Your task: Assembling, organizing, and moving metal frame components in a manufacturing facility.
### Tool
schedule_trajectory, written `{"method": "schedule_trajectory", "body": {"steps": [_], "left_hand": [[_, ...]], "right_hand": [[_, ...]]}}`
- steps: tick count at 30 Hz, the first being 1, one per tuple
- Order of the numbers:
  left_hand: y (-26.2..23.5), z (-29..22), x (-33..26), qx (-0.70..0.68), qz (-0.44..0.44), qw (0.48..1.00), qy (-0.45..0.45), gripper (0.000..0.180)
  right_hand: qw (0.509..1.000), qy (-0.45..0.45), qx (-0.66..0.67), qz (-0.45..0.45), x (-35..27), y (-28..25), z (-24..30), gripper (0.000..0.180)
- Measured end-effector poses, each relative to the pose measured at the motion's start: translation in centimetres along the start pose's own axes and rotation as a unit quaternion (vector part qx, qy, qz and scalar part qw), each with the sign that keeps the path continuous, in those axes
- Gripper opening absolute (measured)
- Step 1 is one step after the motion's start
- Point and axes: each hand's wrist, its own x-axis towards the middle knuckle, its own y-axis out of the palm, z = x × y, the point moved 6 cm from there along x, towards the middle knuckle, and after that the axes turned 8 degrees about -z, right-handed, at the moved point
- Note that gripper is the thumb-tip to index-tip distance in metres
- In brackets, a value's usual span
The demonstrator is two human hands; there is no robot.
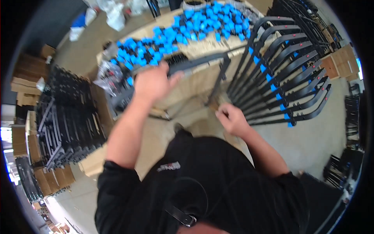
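A black metal frame [198, 61] lies across the near side of the workbench, with one leg pointing down toward me. My left hand [152, 84] is closed over its long bar, the thumb pointing right. My right hand [233, 120] is curled with thumb and fingertips together, just below the end of that leg. Whatever sits between those fingers is too small or hidden to name. Blue and black plastic pieces [202, 23] are heaped along the back of the bench. Clear plastic bags [109, 76] rest at its left end.
Several curved black frames with blue pieces [284, 66] stand in a row close to my right hand. A stack of black metal frames [68, 117] rises at the left. Cardboard boxes [29, 74] stand behind it. White bags [115, 17] lie on the floor beyond the bench.
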Motion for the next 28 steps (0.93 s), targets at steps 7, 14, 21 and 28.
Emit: {"method": "schedule_trajectory", "body": {"steps": [7, 14, 21, 28], "left_hand": [[2.1, 6.7, 8.1, -0.048, 0.053, 0.997, -0.024, 0.067], [3.0, 8.2, 9.1, -0.054, 0.031, 0.998, -0.027, 0.063], [0.7, 8.5, 7.8, -0.047, -0.109, 0.993, -0.010, 0.050], [2.4, 19.9, -1.3, -0.127, -0.118, 0.933, -0.315, 0.037]], "right_hand": [[0.977, 0.161, -0.124, 0.070, 3.4, 4.0, -1.2, 0.020], [0.954, 0.256, -0.127, 0.091, 5.5, 3.6, -6.0, 0.018], [0.984, 0.028, -0.080, -0.158, 20.9, -2.4, -4.6, 0.020], [0.986, 0.122, 0.027, 0.110, 34.7, -0.5, -4.6, 0.033]]}}
